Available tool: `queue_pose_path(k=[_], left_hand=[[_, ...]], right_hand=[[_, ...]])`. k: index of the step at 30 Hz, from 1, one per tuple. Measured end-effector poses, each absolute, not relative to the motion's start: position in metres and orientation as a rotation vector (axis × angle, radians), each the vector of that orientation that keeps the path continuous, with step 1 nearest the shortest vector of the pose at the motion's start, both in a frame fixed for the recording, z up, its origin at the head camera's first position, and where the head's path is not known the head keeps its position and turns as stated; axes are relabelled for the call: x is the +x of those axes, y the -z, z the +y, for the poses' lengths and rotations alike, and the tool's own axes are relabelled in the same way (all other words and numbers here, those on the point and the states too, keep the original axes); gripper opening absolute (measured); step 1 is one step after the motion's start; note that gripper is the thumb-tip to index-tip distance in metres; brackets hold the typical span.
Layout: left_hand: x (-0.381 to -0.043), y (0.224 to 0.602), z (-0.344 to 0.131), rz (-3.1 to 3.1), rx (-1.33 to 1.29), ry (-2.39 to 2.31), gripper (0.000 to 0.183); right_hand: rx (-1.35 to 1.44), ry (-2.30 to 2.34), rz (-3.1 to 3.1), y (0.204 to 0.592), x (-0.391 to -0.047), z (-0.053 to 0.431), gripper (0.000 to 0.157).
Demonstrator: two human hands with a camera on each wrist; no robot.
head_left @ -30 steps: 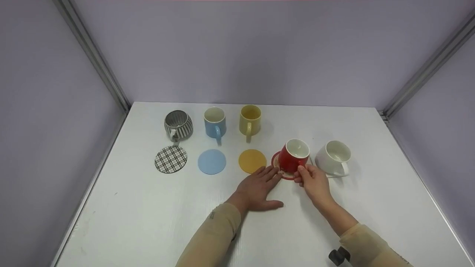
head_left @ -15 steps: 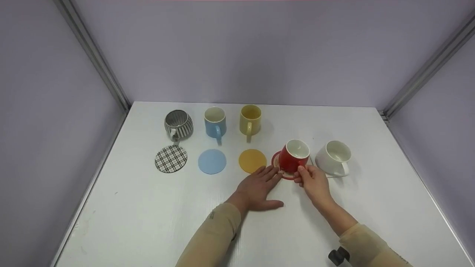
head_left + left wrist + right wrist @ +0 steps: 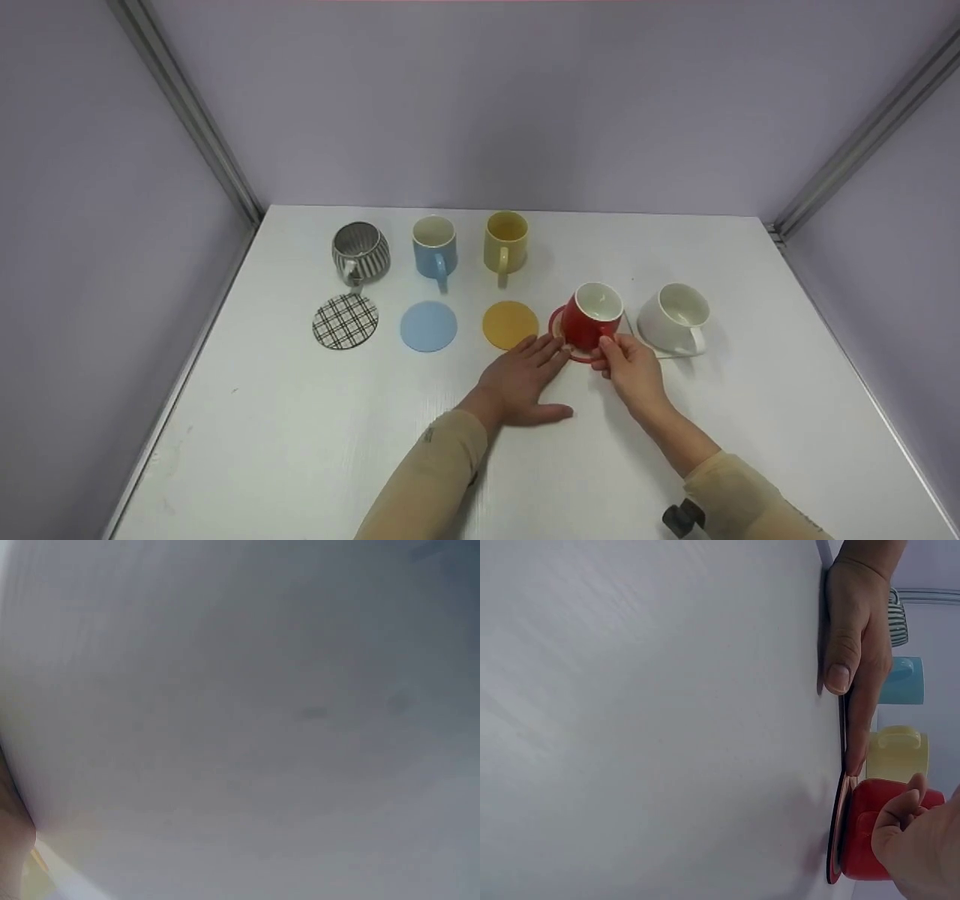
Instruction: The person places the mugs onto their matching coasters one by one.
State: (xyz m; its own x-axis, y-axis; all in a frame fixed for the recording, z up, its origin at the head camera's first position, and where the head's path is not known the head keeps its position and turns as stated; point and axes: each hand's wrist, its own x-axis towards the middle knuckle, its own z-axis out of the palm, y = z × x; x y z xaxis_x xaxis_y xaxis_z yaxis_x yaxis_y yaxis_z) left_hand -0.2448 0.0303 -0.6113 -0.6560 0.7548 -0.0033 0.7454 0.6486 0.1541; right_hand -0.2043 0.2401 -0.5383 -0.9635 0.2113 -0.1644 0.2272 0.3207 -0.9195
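Note:
A red mug (image 3: 589, 324) with a white inside stands on a round red-rimmed coaster (image 3: 556, 324). My right hand (image 3: 634, 371) pinches its handle between thumb and fingers. Flat on the table, my left hand (image 3: 521, 386) has its fingers spread, and the fingertips touch the coaster's near left edge. In the right wrist view the red mug (image 3: 862, 859) sits on the coaster (image 3: 835, 840), beside the left hand's fingertips. Just right of the red mug is a white mug (image 3: 667, 322) on a pale coaster (image 3: 679, 355).
Along the back stand a striped grey mug (image 3: 367, 259), a blue mug (image 3: 433, 251) and a yellow mug (image 3: 505, 244). In front of them lie a checked coaster (image 3: 345, 322), a blue coaster (image 3: 428, 327) and a yellow-orange coaster (image 3: 510, 325). Walls enclose the white table (image 3: 285, 450).
The red mug and my right hand have shifted very slightly to the left. My left hand stays in place, and the other mugs and coasters have not moved.

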Motion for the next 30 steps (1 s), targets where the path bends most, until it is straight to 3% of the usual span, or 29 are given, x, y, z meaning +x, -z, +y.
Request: queue_pose_path(k=[30], left_hand=[[-0.2443,0.6115,0.0320,2.806,1.267,-0.175,0.098]], right_hand=[[0.408,1.774,2.570,0.5456,-0.2010,0.2346,0.026]])
